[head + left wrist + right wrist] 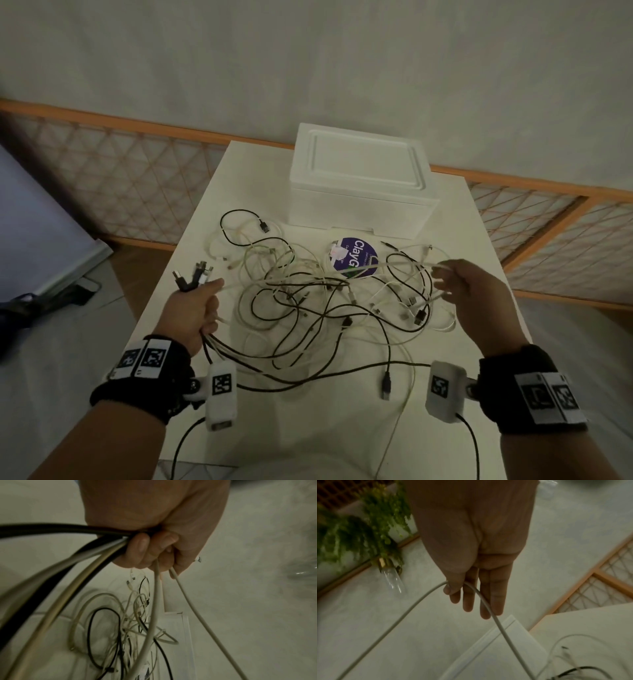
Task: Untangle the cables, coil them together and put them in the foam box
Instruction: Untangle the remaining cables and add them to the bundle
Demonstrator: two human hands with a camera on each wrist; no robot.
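A tangle of black and white cables (325, 308) lies spread over the white table (479, 325). My left hand (198, 308) is a fist round a bundle of several cables (96, 550), whose plug ends (193, 272) stick out above the fist. My right hand (469, 284) pinches one white cable (481, 596) between thumb and forefinger, the other fingers straight. That white cable (342, 274) runs taut across the pile from hand to hand. The white foam box (359, 181) stands at the table's far end with its lid on.
A purple round ClayGo label (356, 257) lies under the cables, just in front of the box. An orange-framed lattice fence (120, 178) runs behind the table. A hanging green plant (359, 531) and a glass bulb (392, 577) show in the right wrist view.
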